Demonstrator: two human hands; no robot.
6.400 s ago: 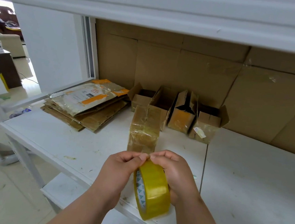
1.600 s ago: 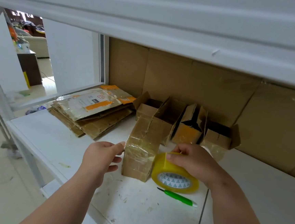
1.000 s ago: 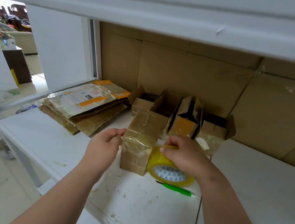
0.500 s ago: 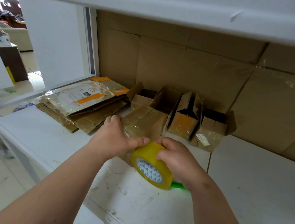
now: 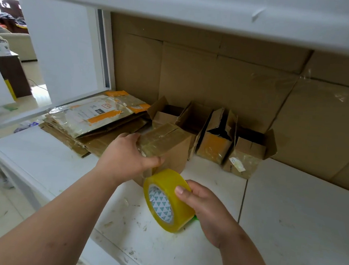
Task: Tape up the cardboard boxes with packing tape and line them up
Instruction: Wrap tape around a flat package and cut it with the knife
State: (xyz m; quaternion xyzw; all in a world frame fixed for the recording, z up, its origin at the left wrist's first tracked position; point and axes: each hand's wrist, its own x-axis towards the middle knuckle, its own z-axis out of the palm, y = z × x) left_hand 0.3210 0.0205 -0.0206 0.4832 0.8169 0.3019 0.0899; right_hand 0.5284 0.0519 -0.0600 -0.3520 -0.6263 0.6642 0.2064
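Note:
A small cardboard box wrapped in clear tape stands on the white shelf. My left hand grips its near left edge, thumb across the front. Just below it, my right hand holds a yellow roll of packing tape upright on its edge, thumb on the rim. Behind stand several open cardboard boxes in a row against the cardboard back wall.
A stack of flattened cartons with orange tape lies at the left rear of the shelf. A green pen peeks out under the tape roll. Another white shelf hangs overhead. The floor drops off to the left.
The box has been tipped and turned under my left hand, which now grips it from the near side. My right hand has lifted the tape roll from flat onto its edge, nearer me.

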